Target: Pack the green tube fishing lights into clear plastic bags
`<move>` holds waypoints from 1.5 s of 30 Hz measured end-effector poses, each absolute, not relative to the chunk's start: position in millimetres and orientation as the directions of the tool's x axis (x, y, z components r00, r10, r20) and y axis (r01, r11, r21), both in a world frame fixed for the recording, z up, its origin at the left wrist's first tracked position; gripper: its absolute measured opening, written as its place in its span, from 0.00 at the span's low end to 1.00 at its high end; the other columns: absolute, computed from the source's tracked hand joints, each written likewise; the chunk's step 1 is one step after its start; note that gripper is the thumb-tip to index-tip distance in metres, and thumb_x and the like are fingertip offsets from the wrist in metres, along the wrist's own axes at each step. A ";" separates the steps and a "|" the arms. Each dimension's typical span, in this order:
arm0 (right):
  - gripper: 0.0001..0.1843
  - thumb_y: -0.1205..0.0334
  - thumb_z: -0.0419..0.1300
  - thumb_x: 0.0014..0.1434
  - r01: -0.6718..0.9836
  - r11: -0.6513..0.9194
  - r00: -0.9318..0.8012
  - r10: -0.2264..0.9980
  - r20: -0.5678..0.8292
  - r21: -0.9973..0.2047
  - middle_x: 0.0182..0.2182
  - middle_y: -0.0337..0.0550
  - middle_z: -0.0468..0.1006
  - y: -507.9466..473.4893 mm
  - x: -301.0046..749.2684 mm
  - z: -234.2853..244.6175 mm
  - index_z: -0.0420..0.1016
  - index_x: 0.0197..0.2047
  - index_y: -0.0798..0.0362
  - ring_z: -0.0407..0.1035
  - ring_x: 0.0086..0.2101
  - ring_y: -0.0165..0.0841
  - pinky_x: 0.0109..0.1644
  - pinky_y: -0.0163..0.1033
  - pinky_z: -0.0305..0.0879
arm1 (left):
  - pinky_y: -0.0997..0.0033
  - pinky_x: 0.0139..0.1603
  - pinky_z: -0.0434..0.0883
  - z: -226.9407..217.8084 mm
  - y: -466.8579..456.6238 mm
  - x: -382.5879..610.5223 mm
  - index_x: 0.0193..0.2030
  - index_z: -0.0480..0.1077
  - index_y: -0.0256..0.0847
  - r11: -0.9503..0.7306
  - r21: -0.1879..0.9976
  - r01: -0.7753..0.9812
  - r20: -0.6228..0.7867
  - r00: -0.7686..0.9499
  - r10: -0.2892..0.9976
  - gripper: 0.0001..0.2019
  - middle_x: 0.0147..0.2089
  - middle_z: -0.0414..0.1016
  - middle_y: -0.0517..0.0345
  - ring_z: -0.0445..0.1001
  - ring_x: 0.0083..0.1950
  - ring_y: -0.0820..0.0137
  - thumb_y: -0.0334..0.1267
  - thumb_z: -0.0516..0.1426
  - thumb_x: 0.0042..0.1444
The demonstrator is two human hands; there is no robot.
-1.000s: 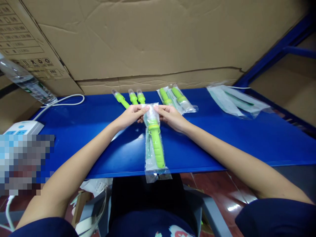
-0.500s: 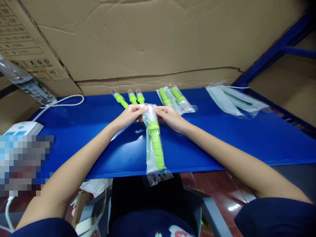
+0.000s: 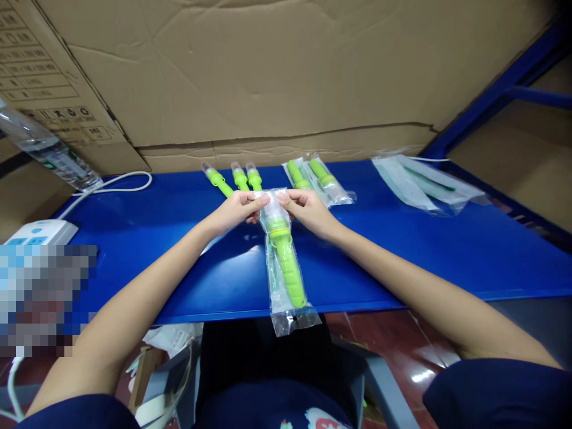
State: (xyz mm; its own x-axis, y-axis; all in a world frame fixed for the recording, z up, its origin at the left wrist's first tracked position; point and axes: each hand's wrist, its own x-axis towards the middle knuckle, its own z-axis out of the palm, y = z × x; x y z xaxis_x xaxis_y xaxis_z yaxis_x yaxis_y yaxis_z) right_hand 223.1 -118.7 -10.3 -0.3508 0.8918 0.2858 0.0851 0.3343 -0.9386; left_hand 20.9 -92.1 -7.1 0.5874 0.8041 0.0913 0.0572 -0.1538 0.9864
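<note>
Both hands pinch the far end of a clear plastic bag (image 3: 273,280). Inside it lies a lime-green stick (image 3: 291,271) with a clear cap, possibly a small light or whistle-like item, its handle pointing toward me. My left hand (image 3: 239,210) grips the bag's left corner, thumb on top. My right hand (image 3: 308,210) grips the right corner in the same way. The bag's near end hangs past the table edge. Beyond my left hand lie unbagged green sticks (image 3: 240,176) with clear caps. Two bagged green sticks (image 3: 324,174) lie beyond my right hand.
Flat bags with white and green inside (image 3: 415,182) lie at the right of the blue table (image 3: 447,250). At left are a white power strip (image 3: 42,231), its cable (image 3: 120,185) and a plastic bottle (image 3: 49,152). A cardboard wall (image 3: 268,77) stands behind.
The bag's near end has swung slightly to the right, tilting the green stick with it. Both hands keep their pinch on the far end, almost in the same place.
</note>
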 end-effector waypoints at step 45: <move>0.32 0.48 0.68 0.55 0.212 0.239 -0.167 0.964 0.206 -0.947 0.23 0.28 0.70 -110.1 234.5 -15.1 0.60 0.56 0.50 0.58 0.19 0.24 0.21 0.32 0.52 | 0.73 0.47 0.71 -11.8 -70.9 6.2 0.54 0.73 0.34 -0.390 0.891 0.231 0.320 0.289 0.902 0.15 0.55 0.78 0.45 0.76 0.51 0.67 0.34 0.59 0.61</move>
State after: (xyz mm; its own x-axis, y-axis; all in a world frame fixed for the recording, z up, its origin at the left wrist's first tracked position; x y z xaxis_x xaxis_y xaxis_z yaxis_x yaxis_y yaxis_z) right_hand 234.5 -110.1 -15.1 -0.1671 0.9641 0.2062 0.2121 0.2394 -0.9475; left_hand 6.2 -70.9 -11.8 0.2890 0.9023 0.3198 0.2312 -0.3899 0.8914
